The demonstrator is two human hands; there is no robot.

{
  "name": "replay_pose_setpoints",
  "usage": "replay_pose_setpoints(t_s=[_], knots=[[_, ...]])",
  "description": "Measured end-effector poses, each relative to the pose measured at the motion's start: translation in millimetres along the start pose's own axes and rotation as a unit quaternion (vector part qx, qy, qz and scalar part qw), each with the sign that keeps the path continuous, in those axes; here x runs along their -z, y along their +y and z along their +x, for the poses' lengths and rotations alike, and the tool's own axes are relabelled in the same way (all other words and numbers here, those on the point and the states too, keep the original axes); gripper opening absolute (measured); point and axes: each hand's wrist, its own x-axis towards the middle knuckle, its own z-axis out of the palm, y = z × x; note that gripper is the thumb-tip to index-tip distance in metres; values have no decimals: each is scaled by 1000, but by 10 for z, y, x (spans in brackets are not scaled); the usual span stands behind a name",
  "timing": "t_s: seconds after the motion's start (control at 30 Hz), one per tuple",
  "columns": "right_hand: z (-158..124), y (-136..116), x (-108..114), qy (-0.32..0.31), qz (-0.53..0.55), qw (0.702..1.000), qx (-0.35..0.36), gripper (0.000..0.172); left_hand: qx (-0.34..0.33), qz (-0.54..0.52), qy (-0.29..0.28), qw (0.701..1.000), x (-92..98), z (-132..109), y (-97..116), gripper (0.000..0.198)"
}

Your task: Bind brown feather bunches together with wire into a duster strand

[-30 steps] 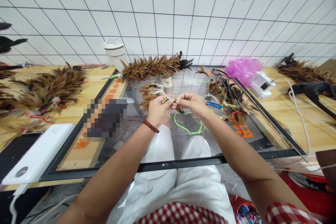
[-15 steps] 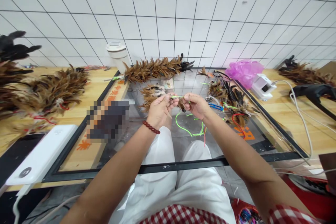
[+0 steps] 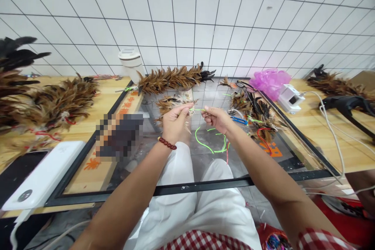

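A short bright green cord (image 3: 199,109) is stretched between my two hands above the glass tabletop. My left hand (image 3: 175,121), with a beaded bracelet at the wrist, is closed in a pinch at the cord's left end. Pale feather quill ends (image 3: 192,112) show at those fingertips; how they join the cord is too small to tell. My right hand (image 3: 218,119) is closed on the cord's right end. A brown feather bunch (image 3: 165,103) lies just behind my left hand, partly hidden by it. Loose green cord pieces (image 3: 203,144) lie below my right hand.
A long feather strand (image 3: 172,78) lies along the back beside a white lidded cup (image 3: 131,64). To the right are blue-handled scissors (image 3: 239,120), more feathers (image 3: 259,105), a red cord (image 3: 263,140) and a pink plastic bag (image 3: 271,82). A white power bank (image 3: 43,175) lies left.
My fingertips have drawn slightly apart, leaving more green cord visible between them. Pale quill ends now show at my left fingertips, and the dark feather tips between the hands no longer show.
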Motion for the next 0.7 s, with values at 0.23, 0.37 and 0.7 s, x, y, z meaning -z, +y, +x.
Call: replay_pose_setpoints(t_s=[0.23,0.37,0.7], knots=[[-35,41,-115,-42,-23,999,-19,45,-163,215,-102,957,8,-128,28,49],[-44,50,-108,-63,-3,998,-17,41,-158,230,-131,951,17,-150,49,66],[1,-30,-27,51,-37,995,82,38,-113,146,-119,976,-46,-185,80,74]])
